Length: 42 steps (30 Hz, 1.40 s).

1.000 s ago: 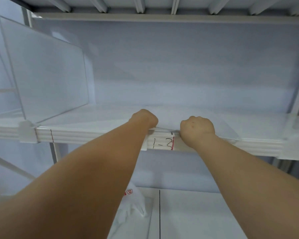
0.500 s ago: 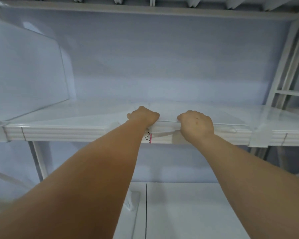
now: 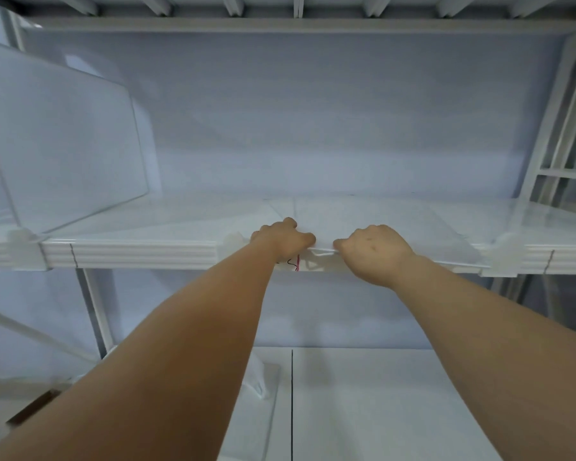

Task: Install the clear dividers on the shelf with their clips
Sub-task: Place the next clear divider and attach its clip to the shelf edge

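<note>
A clear divider (image 3: 379, 221) lies flat on the white shelf (image 3: 140, 252), its near edge over the shelf's front lip. My left hand (image 3: 281, 239) and my right hand (image 3: 373, 249) both grip that near edge, knuckles up, a hand's width apart. A clear clip (image 3: 235, 241) sits on the lip just left of my left hand. One clear divider (image 3: 64, 141) stands upright at the left, held by a clip (image 3: 25, 249) on the lip. Another clip (image 3: 502, 256) is on the lip at the right.
A handwritten label with a red line (image 3: 295, 262) marks the shelf front between my hands. White shelf uprights (image 3: 552, 128) rise at the right. The shelf above (image 3: 296, 23) hangs overhead. A lower white surface (image 3: 363, 404) with a plastic bag (image 3: 258, 377) lies below.
My hands have stayed on the flat divider's near edge. The view shifted right, then partly back left, and the label is now mostly hidden behind my left hand.
</note>
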{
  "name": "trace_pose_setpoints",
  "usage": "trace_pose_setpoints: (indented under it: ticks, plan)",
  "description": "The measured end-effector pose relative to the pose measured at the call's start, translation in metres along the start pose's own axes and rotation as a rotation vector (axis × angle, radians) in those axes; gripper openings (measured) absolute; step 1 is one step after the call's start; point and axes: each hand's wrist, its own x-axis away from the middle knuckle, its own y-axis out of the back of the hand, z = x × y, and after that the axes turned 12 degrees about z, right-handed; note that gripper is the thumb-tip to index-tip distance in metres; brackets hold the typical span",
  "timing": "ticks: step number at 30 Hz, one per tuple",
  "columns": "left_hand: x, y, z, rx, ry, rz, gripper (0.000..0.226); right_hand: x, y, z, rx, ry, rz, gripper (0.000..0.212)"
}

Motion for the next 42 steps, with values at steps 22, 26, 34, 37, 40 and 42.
trace_pose_setpoints:
  ticks: [22,26,34,37,40,42]
  plan:
    - [-0.002,0.011,0.011,0.368,-0.160,0.171,0.077,-0.005,0.014,-0.007,0.021,-0.123,0.081,0.027]
    - [0.002,0.001,0.012,0.386,-0.159,0.011,0.076,-0.006,0.019,-0.006,0.061,-0.016,-0.074,0.021]
    - [0.035,0.030,-0.022,1.510,-0.074,-0.175,0.047,0.004,0.063,0.013,-0.030,-0.023,-0.242,0.040]
    - [0.051,0.048,-0.034,1.253,-0.106,-0.323,0.062,0.010,0.073,0.017,-0.122,-0.111,-0.228,0.044]
    - [0.063,0.074,-0.029,1.141,-0.159,-0.426,0.062,0.015,0.083,0.022,-0.160,-0.135,-0.210,0.045]
    - [0.067,0.091,-0.023,1.125,-0.176,-0.453,0.059,0.018,0.089,0.022,-0.177,-0.130,-0.182,0.049]
